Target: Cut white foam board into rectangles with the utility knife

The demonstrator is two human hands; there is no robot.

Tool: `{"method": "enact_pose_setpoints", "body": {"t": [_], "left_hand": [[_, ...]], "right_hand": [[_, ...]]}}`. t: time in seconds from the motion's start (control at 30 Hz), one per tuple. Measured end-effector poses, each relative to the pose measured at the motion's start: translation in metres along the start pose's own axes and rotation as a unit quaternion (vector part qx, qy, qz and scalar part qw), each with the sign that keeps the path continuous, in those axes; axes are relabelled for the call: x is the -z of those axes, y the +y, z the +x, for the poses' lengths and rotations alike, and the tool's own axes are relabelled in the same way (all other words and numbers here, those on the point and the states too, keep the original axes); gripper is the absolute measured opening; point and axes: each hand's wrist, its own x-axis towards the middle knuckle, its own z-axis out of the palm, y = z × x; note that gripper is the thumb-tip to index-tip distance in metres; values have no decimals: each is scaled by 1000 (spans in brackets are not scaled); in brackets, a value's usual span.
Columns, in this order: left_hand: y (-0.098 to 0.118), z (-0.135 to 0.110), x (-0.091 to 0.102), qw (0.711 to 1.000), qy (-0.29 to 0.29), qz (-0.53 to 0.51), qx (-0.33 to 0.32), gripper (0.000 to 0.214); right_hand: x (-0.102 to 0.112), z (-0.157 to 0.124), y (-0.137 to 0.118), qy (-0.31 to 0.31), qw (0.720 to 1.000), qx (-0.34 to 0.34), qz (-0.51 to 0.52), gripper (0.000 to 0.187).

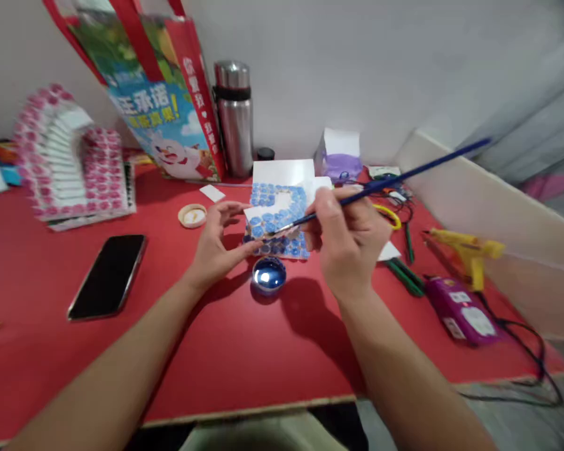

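From the head camera, the right hand [350, 241] pinches a slim dark-blue paintbrush [418, 170], thumb and fingers closed round the lower part of its handle while the long end slants up to the right. The brush's tip meets the front edge of a blue-patterned card model [279, 215], which lies at the centre of the red tabletop [272, 351], between the two hands. The left hand [220, 238] sits at the model's left end, thumb stretched along the front edge close to the brush tip and the other fingers curved around behind; whether they grip it or merely steady it I cannot tell.

Just in front of the model is a glossy blue round object [269, 275] (its shine hides whether it is hollow). A shallow round dish [192, 216] rests near the left hand, with a black smartphone [108, 277] farther left. Beyond the phone stands a pink-patterned card model [61, 164], then a printed carrier bag [169, 119] and a steel thermos flask [237, 134] near the wall. Off to the right are a green-handled tool [407, 277], a yellow glue gun [472, 248] and a purple block [463, 311] beside dark cables.
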Motion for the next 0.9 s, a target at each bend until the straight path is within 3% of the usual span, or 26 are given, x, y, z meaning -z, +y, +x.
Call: {"method": "enact_pose_setpoints", "body": {"t": [0.17,0.37,0.57,0.9], "left_hand": [[-4,1,-3,1000,-14,4,28,80],[-4,0,-6,999,-11,-1,39,85],[2,1,-12,998,4,-35,55,84],[12,3,-19,991,25,-97,84,79]], "right_hand": [[24,25,2,64,994,-33,78,31],[47,19,31,122,988,-48,80,29],[47,14,42,94,993,-59,45,21],[46,11,50,107,992,-70,-17,18]]}}
